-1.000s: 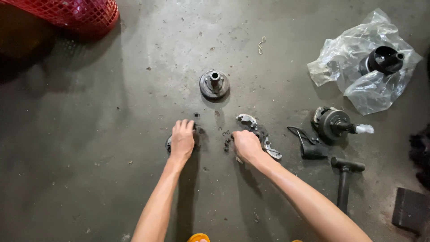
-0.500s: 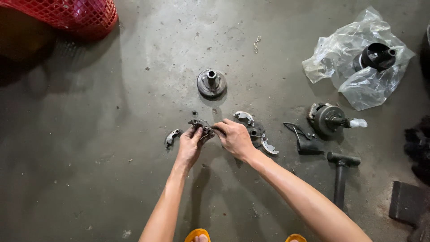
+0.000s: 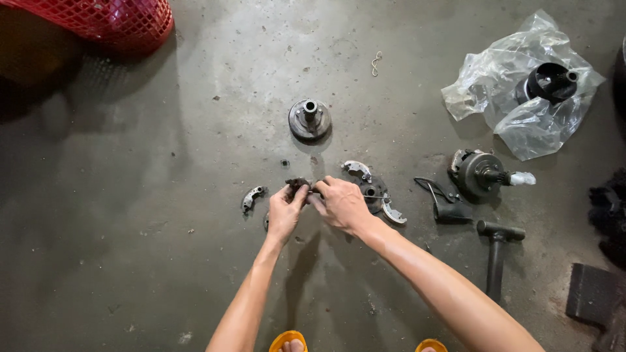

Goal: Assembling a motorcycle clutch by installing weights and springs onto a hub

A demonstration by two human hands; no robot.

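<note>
I see one package only, a crumpled clear plastic bag [image 3: 502, 98] on the concrete floor [image 3: 130, 228] at upper right, holding a black round part [image 3: 551, 81].

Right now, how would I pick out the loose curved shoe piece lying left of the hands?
Start at the round flanged hub standing mid-floor. Go down and left, just past the left hand. The curved shoe lies alone there, small and crescent-shaped, apart from the cluster on the right.
</note>
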